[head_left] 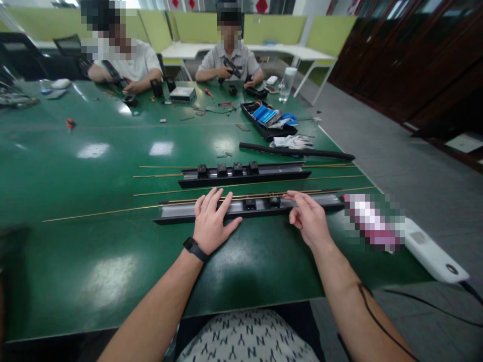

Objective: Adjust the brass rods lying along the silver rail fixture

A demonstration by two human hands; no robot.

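A long black rail point(177, 212) with a pale grey channel lies across the green table in front of me. My left hand point(212, 218) rests over its left half, fingers spread, and hides part of the channel. My right hand point(311, 218) is over the right half. Its front fingers stretch to a thin brass-coloured rod point(260, 195) along the rail's far side and seem to touch it; the thumb stays apart, below. Between the hands, small black blocks point(249, 202) sit in the channel. Behind lies a second black rail point(211, 179) with several similar blocks point(237, 168).
More thin rods point(169, 192) lie around the rails. Farther back are a black foam-like tube point(298, 151), white gloves point(292, 142) and a black tray point(251, 113) with blue items. A white power strip point(433, 251) is at the right edge. Two people sit across the table.
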